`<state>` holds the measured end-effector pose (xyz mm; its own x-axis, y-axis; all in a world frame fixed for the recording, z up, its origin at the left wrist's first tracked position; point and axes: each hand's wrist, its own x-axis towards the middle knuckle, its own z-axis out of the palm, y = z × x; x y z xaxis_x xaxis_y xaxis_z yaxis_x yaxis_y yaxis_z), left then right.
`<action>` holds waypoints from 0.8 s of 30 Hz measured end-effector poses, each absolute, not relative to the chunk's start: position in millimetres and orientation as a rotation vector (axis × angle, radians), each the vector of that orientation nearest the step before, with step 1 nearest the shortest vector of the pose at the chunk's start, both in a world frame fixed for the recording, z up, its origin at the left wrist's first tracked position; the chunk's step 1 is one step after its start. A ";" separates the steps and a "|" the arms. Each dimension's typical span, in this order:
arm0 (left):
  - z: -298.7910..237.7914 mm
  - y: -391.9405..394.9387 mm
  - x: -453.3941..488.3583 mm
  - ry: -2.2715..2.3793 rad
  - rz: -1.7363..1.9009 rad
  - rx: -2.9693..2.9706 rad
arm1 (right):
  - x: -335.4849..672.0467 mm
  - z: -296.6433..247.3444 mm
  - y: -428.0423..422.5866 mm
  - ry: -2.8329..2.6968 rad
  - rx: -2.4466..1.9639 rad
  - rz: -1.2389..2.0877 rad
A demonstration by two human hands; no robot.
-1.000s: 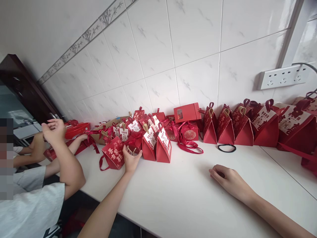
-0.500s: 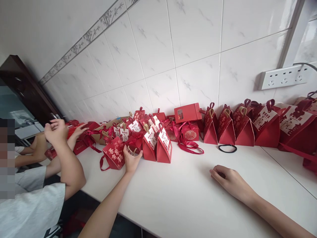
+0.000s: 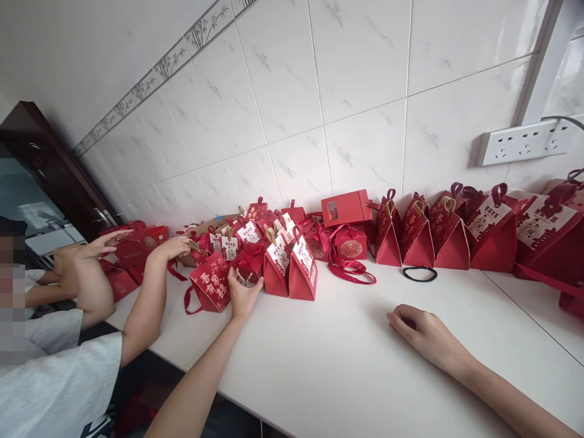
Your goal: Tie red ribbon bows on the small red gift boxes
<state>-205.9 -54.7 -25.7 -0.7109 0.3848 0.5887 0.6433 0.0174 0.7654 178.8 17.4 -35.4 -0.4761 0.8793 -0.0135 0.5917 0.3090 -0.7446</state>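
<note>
My left hand (image 3: pixel 245 295) rests on the table among red gift boxes, thumb and fingers spread apart. Left of it a tilted red gift box (image 3: pixel 210 281) with white lettering touches or nearly touches my fingers. Between thumb and fingers a twisted pale cord (image 3: pixel 244 277) shows, in front of a red ribboned box (image 3: pixel 250 261). Just right of my thumb stand two triangular gift boxes (image 3: pixel 302 274) with white printed panels. My right hand (image 3: pixel 420 325) lies on the bare tabletop with its fingers curled in loosely, and nothing shows in them.
A black hair-tie-like loop (image 3: pixel 420 274) lies beyond my right hand. Several triangular red gift boxes (image 3: pixel 449 240) line the tiled wall. Red ribbon (image 3: pixel 353 274) trails by a round-patterned box (image 3: pixel 349 243). At left, a co-worker's hand (image 3: pixel 173 248) reaches in; another person's hand (image 3: pixel 103 243) is behind.
The nearer co-worker's hand has come down from its raised position and moved right to a gold handle loop. The other person's hand has shifted left. My two hands have stayed put.
</note>
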 end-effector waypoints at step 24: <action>-26.0 -55.6 -205.7 -2.079 -1.777 -1.066 | 178.4 -32.1 16.1 -2.174 -1.278 0.933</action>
